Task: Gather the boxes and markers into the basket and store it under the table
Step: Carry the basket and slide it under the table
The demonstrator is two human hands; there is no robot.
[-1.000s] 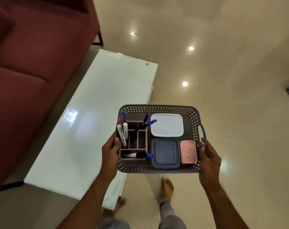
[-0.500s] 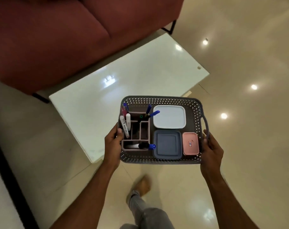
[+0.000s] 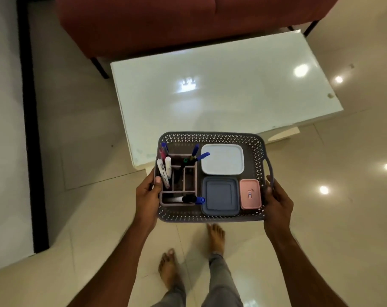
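Here we go, the person has swung round to face the white table [image 3: 221, 89] square on: half a second back it ran off at an angle towards the upper right of the frame, now its long edge lies straight across the middle, with the red sofa [image 3: 188, 18] along the top. The grey perforated basket [image 3: 210, 216] hangs in mid-air at centre frame, its far rim overlapping the table's near edge in the view. Left hand [image 3: 147, 198] is clamped on the left wall, thumb hooked over the rim; right hand [image 3: 276, 200] is closed round the loop handle on the right side. Everything looks gathered: the white box [image 3: 222, 159], the blue box [image 3: 220, 194] and the small pink box [image 3: 250, 193] lie flat inside, and the markers [image 3: 163, 171] stand in the divided organiser [image 3: 179, 182] on the left. So, I'd say, only the stowing is left. Both bare feet are planted at the bottom of the frame. Next should come a crouch and a low slide under the tabletop, keeping the basket level so those upright markers don't topple.
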